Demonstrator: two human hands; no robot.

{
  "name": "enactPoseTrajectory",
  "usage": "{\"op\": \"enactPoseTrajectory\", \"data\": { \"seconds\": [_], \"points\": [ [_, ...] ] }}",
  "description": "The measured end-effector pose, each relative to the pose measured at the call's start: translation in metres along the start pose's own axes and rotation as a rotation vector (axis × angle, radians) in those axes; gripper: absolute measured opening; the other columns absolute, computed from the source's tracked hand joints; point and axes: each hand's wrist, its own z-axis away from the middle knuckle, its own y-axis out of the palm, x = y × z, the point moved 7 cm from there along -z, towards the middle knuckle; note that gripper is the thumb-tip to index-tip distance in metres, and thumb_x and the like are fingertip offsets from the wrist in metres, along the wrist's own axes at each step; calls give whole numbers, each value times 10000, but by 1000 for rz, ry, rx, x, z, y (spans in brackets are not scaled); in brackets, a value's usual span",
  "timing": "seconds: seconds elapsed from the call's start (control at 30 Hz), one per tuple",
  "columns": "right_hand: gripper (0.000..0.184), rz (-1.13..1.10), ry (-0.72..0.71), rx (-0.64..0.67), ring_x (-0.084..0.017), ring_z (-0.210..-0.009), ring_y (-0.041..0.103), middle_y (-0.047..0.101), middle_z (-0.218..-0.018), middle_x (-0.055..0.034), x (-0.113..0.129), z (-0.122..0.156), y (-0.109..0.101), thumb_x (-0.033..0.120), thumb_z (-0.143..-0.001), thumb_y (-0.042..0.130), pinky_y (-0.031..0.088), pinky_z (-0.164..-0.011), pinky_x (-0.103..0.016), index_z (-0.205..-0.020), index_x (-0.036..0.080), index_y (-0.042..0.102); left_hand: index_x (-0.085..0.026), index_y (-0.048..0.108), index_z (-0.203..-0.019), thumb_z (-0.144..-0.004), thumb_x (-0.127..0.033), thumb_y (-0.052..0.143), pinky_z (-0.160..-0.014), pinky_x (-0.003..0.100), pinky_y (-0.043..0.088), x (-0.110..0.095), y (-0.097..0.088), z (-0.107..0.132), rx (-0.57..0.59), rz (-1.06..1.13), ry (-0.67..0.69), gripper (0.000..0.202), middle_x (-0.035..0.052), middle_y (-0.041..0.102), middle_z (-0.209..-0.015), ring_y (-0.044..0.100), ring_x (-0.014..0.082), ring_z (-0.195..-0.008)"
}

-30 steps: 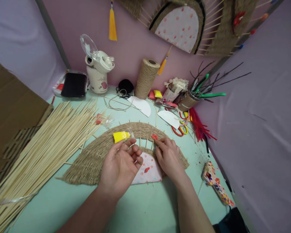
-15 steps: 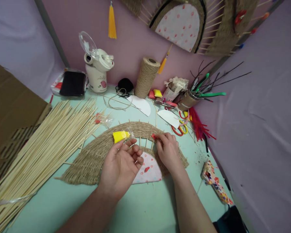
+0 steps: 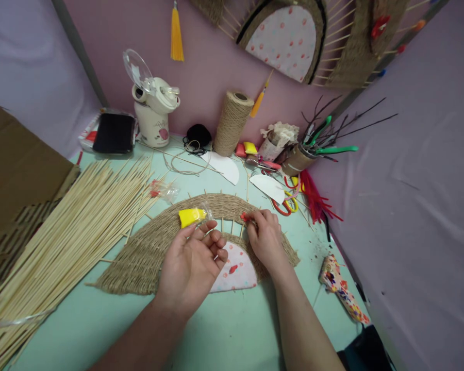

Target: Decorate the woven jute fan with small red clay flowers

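A half-round woven jute fan piece (image 3: 147,252) lies on the mint green table (image 3: 224,335), with a spotted pink fabric centre (image 3: 237,273) and thin stick ribs. My left hand (image 3: 195,265) hovers over its middle, fingers curled around a small clear packet with a yellow item (image 3: 193,216) inside. My right hand (image 3: 265,239) rests on the weave's right side. Its fingertips pinch a small red piece (image 3: 244,217) against the jute. A second small red piece (image 3: 233,268) lies on the pink fabric between my hands.
A big bundle of bamboo sticks (image 3: 62,242) covers the left, beside cardboard (image 3: 15,180). At the back stand a white appliance (image 3: 152,116), a jute twine spool (image 3: 232,123), a tool cup (image 3: 297,159), scissors (image 3: 288,201) and red strips (image 3: 317,201). A patterned item (image 3: 342,296) lies right.
My right hand has closed its fingers over the red piece on the weave and shifted slightly up and left. My left hand has barely moved.
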Motion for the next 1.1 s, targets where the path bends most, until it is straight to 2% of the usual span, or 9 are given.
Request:
{"op": "enactPoseTrajectory", "data": {
  "seconds": [0.37,0.63,0.77,1.1],
  "points": [
    [222,-44,-1,-42,-242,-998,487,589,-1037,-63,1,-1,-3,240,-912,460,371,-851,-378,-1008,228,659,-113,618,-891,-893,-289,474,-572,229,481,-1,1,0,-17,-8,2,227,47,513,-768,531,138,-681],
    [207,-75,22,-112,-225,-945,517,638,-948,-49,0,-3,-4,337,-919,526,343,-810,-358,-889,232,702,-113,625,-897,-885,-285,488,-576,230,486,0,0,-1,-1,-10,4,220,50,522,-775,539,140,-686],
    [194,-64,35,-148,-223,-923,521,642,-904,-46,0,-2,-5,335,-906,551,327,-800,-355,-861,228,707,-115,628,-891,-879,-284,494,-569,228,484,1,0,-1,-8,-12,2,216,51,520,-769,542,140,-682],
    [239,-92,98,-229,-228,-956,535,642,-928,-50,-13,4,-8,270,-890,492,322,-803,-357,-977,225,710,-116,633,-885,-875,-281,497,-571,230,489,0,0,-1,-6,-14,10,214,51,524,-766,537,139,-684]
  ]
}}
